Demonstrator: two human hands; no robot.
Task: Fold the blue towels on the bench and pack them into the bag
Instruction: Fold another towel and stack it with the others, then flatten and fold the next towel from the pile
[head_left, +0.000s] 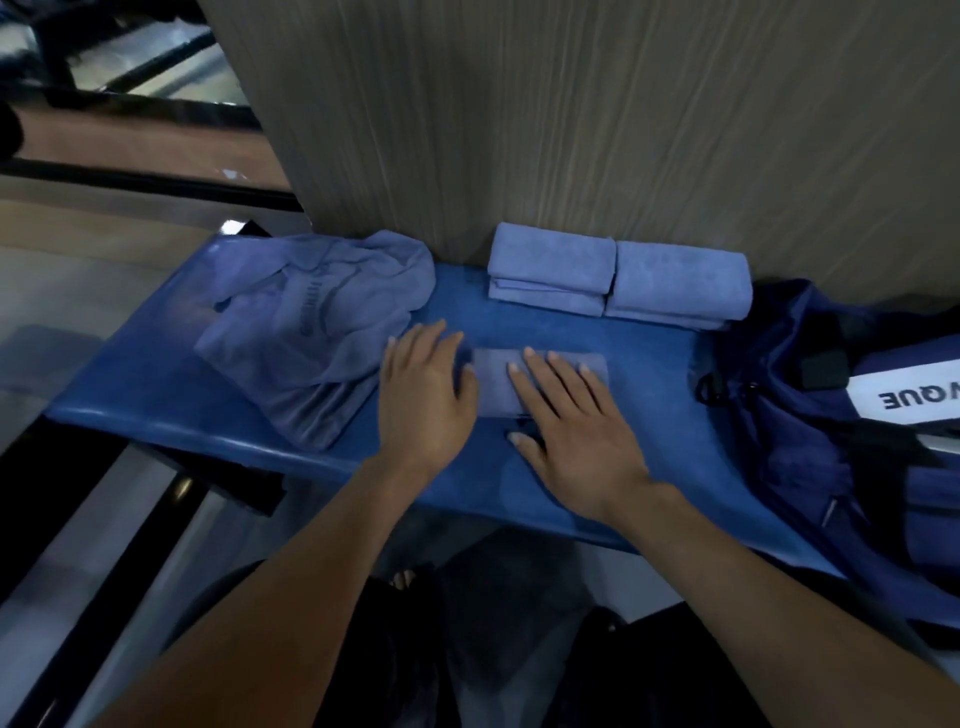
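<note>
A small folded blue towel (493, 382) lies flat in the middle of the blue bench (156, 384). My right hand (576, 431) rests flat on it with fingers spread. Just left of it, my left hand (423, 397) lies palm down, its fingers at the towel's left edge. A loose heap of unfolded blue towels (317, 322) sits on the bench to the left. Two stacks of folded blue towels (618, 278) stand at the back against the wall. The dark blue bag (831, 415) lies at the right end of the bench.
A wood-grain wall panel (571, 130) rises directly behind the bench. The bag carries a white label with dark letters (909, 397) and black straps. Floor and dark rails show at the left, beyond the bench's end.
</note>
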